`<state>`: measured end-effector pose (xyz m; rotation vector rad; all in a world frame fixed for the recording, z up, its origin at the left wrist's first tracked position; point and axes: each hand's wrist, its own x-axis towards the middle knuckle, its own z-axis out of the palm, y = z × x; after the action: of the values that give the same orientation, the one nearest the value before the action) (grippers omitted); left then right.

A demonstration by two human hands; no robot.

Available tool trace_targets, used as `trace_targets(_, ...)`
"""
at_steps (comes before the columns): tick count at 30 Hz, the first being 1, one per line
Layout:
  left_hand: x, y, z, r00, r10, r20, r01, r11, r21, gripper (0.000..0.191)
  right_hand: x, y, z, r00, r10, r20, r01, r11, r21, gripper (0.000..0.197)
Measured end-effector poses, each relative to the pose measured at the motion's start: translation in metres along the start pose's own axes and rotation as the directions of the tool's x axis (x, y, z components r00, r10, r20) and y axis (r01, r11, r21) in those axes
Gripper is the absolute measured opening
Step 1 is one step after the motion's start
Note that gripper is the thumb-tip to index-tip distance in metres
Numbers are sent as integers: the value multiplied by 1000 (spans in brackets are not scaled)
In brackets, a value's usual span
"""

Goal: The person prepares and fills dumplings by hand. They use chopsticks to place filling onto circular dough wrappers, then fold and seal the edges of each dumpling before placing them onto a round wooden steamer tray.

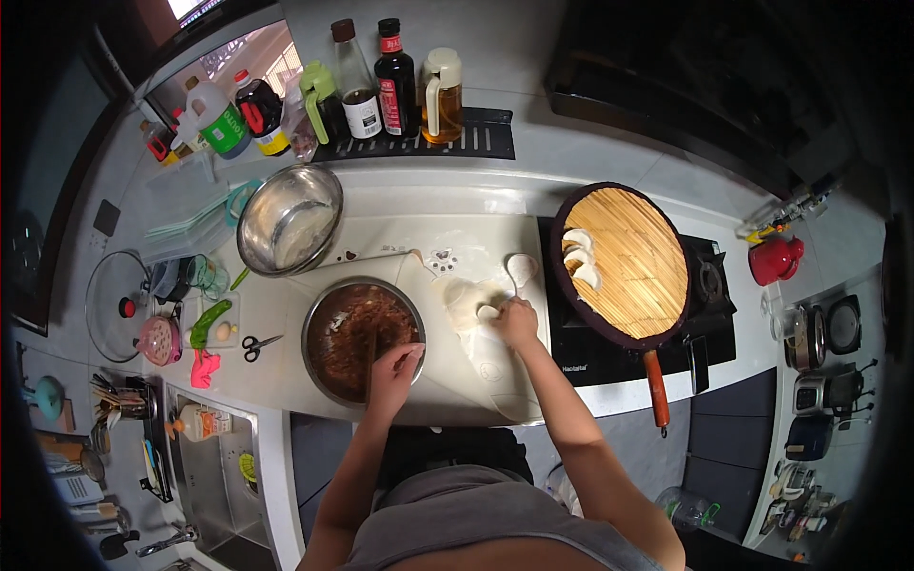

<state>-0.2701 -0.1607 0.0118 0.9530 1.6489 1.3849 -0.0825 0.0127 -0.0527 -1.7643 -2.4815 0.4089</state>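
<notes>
My left hand (394,377) is over the near right part of a steel bowl (308,335) of brown minced filling (357,321). A thin stick, possibly chopsticks (371,357), stands in the filling beside this hand; whether my fingers hold it is unclear. My right hand (515,322) is low over the floured mat (457,364), its fingertips at a small white piece, apparently dough (488,312); a grip on it cannot be made out. A white spoon (523,268) lies just beyond, its handle towards this hand. White flour (460,296) is spread left of the fingers.
A steel bowl (250,243) with white residue stands behind left. Right, a round slatted tray (635,264) with several white dumplings rests over the black stove (593,367). Scissors (258,346) and green peppers (211,322) lie left, beside the sink (214,499). Bottles (397,86) line the back ledge.
</notes>
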Motion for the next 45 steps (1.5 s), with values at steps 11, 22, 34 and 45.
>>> trace_targets(11, 13, -44, -4, 932, -299, 205, 313, 377, -872, 32, -61, -129, -26, 919, -318, 233, -206, 118, 971, 16)
trace_targets(22, 3, -68, -146, 922, -361, -137, 87, 539, -838, 34, -91, -184, 38, 623, -752, 214, 715, 659, 232, 31)
trace_targets(34, 1, -72, -186, 922, -388, -16, 167, 433, -886, 36, -93, -211, 15, 798, -383, -466, 566, 742, 358, 2)
trace_targets(45, 15, -76, -189, 911, -407, 69, 259, 434, -863, 35, -118, -184, 21, 960, 174, -221, 93, 546, 832, 22)
